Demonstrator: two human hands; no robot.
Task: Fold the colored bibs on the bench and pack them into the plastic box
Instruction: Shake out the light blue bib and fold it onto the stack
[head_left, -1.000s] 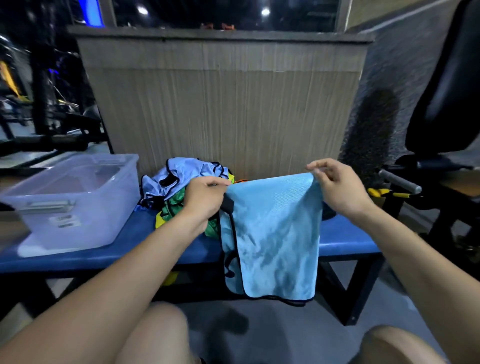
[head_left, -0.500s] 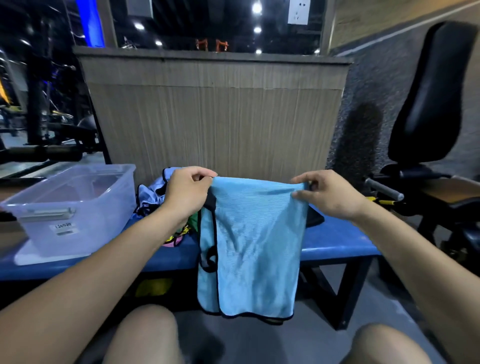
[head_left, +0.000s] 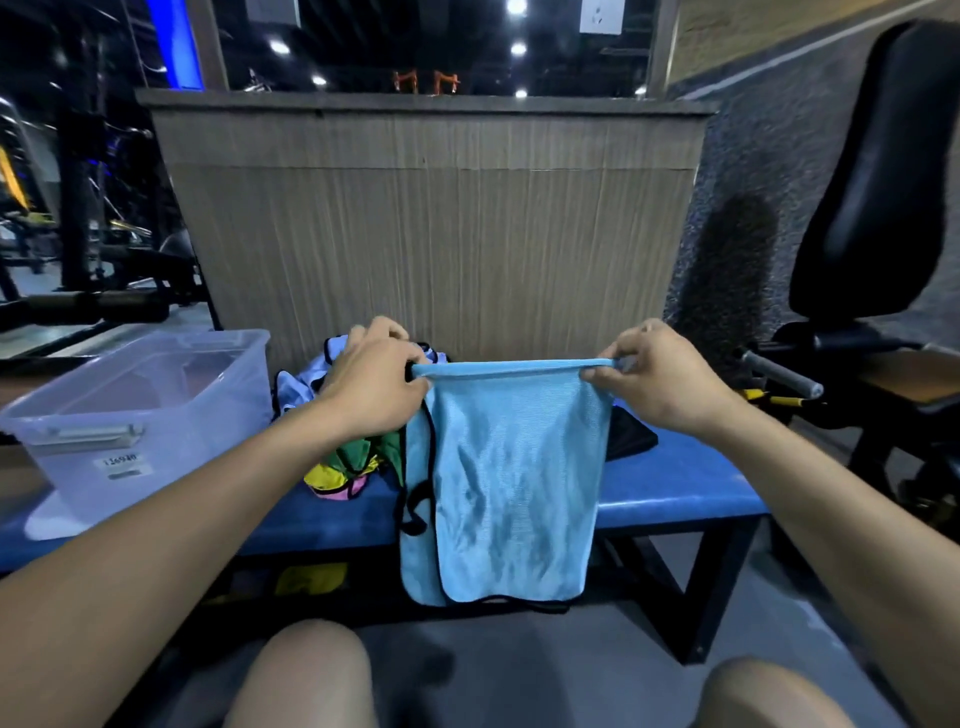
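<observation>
Head view: the left hand (head_left: 371, 387) and the right hand (head_left: 657, 376) held a light blue bib (head_left: 511, 478) up between them by its folded top edge. Each grip was clamped on a top corner, fingers curled round the cloth, with the edge stretched nearly level from one hand to the other. The bib hung straight down in front of the near edge of the blue tabletop (head_left: 670, 493), doubled over, its black-trimmed hem ending below the tabletop and above the floor. A black-edged loop of the bib showed along its left side.

Behind the left hand, on the tabletop, lay a pile of bibs (head_left: 358, 462): pale blue at the far side, green, yellow and pink at the near side. The pile sat just left of the hanging bib and partly behind the left wrist. Left of the pile stood the clear plastic box (head_left: 135, 415), open at the top, near the tabletop's left end; whether it touched the pile could not be told. A white label (head_left: 123, 465) on its near wall carried small digits too blurred to read for certain. A dark cloth (head_left: 631, 439) lay on the tabletop just right of the bib, behind the right wrist. To the right of it the tabletop was bare blue padding up to its right end.

A wood-grain panel (head_left: 436, 249) rose close behind the tabletop. A black padded seat (head_left: 878, 197) stood at far right. The person's knees showed at the bottom edge.
</observation>
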